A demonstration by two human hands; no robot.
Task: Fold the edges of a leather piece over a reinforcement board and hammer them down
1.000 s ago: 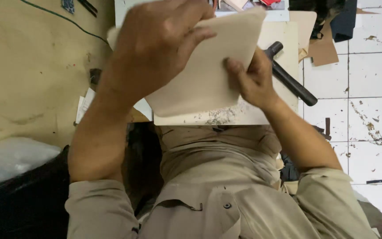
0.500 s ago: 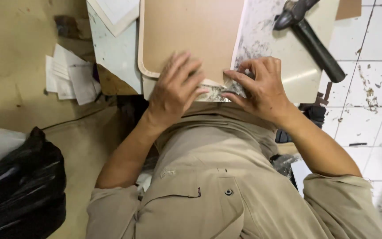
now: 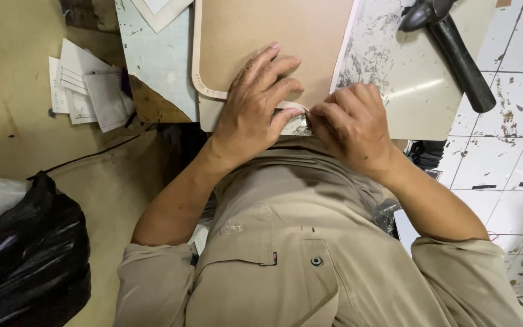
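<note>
Two hands are at work: the left hand and the right hand. One tan leather panel with a rounded corner lies on one bench. One black-handled hammer rests there. One black plastic bag sits on the floor, near one small pile of loose paper slips.

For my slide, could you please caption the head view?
Left hand flat on a tan panel, right hand pinching its pale edge strip beside a black hammer.
</note>
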